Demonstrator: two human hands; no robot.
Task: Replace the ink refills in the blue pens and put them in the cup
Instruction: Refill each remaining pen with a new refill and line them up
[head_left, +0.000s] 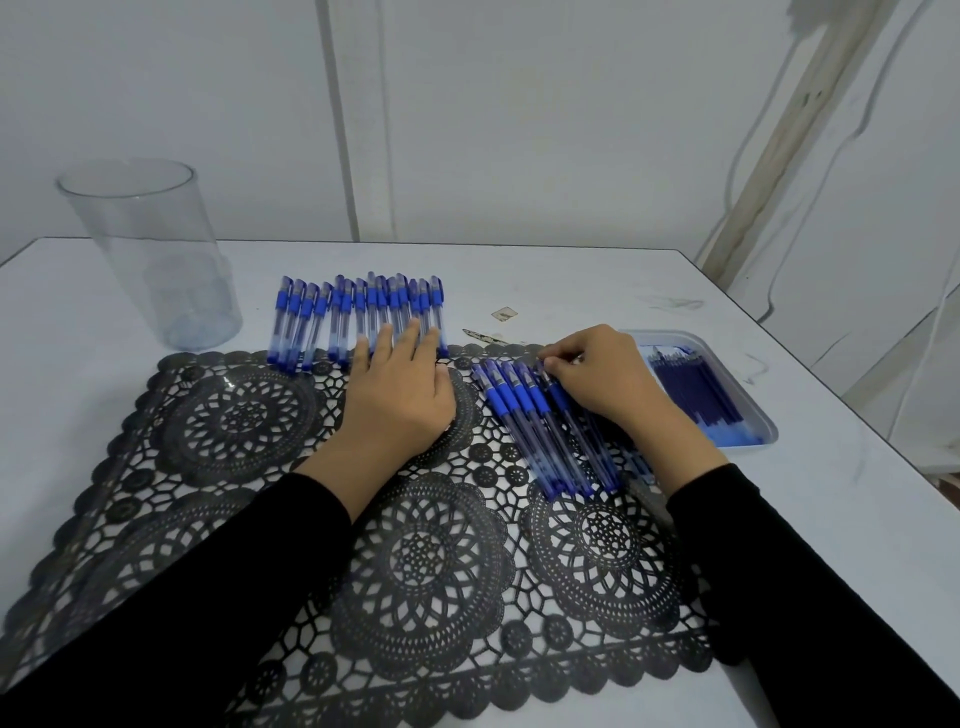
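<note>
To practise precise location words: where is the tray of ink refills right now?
In the head view, the tray sits on the white table at the right, just right of the right hand, which pinches a pen from the slanted group.

Pen (560, 397) end hidden — right hand (608, 387), sleeves (156, 597) cropped

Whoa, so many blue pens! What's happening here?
A person is getting blue pens ready for new ink. The left hand rests flat on the back row of pens, while the right hand pinches the top of one pen in the nearer bunch. Refills wait in the tray; the clear cup holds no pens yet.
</note>
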